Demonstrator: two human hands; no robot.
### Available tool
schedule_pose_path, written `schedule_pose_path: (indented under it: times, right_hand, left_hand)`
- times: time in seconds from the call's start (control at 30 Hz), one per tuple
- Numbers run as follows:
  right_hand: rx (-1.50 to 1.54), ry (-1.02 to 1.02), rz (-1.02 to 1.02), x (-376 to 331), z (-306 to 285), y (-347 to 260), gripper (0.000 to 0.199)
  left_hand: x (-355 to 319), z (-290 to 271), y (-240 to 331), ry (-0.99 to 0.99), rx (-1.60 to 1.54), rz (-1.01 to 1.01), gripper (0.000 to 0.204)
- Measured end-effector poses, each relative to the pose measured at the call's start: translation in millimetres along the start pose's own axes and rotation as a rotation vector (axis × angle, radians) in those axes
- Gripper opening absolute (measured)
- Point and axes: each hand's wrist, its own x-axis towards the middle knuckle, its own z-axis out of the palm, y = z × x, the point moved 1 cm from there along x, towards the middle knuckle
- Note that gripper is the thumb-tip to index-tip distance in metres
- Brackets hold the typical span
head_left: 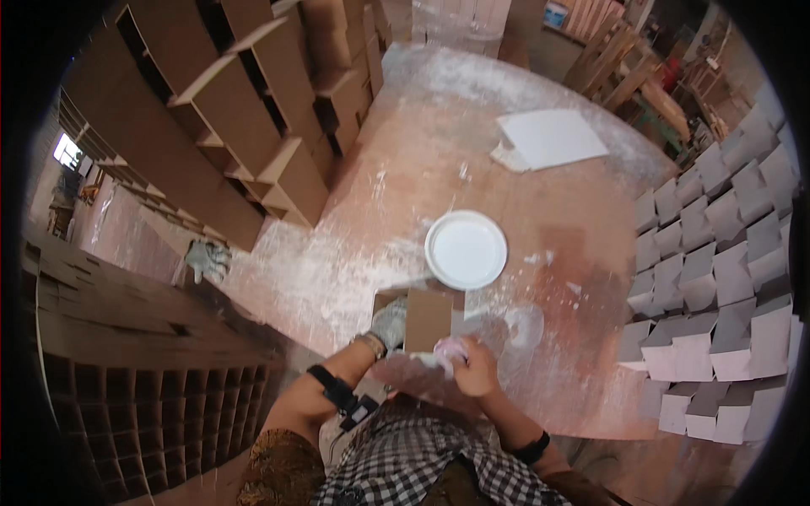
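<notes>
My left hand (pixel 390 325), in a grey work glove, reaches into the open side of a small brown cardboard box (pixel 429 321) and holds it from within. The box hides its fingertips. My bare right hand (pixel 477 369) is closed around a crumpled, pinkish-white cloth or sponge (pixel 450 347), close to the box's lower right corner. Whether the cloth touches the box, I cannot tell. Just beyond the box sits a round white shallow dish (pixel 466 250) with white material in it.
Brown boxes (pixel 291 181) are stacked at the far left, and a grid of open boxes (pixel 160 405) stands near left. White-faced boxes (pixel 717 287) pile up on the right. A white sheet (pixel 553 139) lies on the white-smeared table (pixel 380 202). A loose glove (pixel 207 260) lies left.
</notes>
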Motion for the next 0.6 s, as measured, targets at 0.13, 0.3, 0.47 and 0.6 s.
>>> schedule_pose_path:
  times: [0.13,0.3,0.47,0.6]
  right_hand:
    - [-0.231,0.136,-0.057,6.9,7.4,-14.3,0.030]
    - [-0.375,0.221,0.002,58.2,5.4,-27.9,0.031]
    - [-0.317,0.272,-0.070,75.8,7.6,-7.8,0.030]
    - [-0.246,0.113,-0.146,3.3,17.1,-13.0,0.026]
  left_hand:
    - [-5.7,2.3,-11.4,-0.015,0.046,0.018,0.042]
    - [-5.3,9.9,-18.6,-0.045,0.028,0.018,0.042]
    - [-5.3,2.3,-14.3,-0.094,-0.013,-0.032,0.042]
    - [-8.1,2.9,-14.6,-0.052,-0.050,-0.131,0.043]
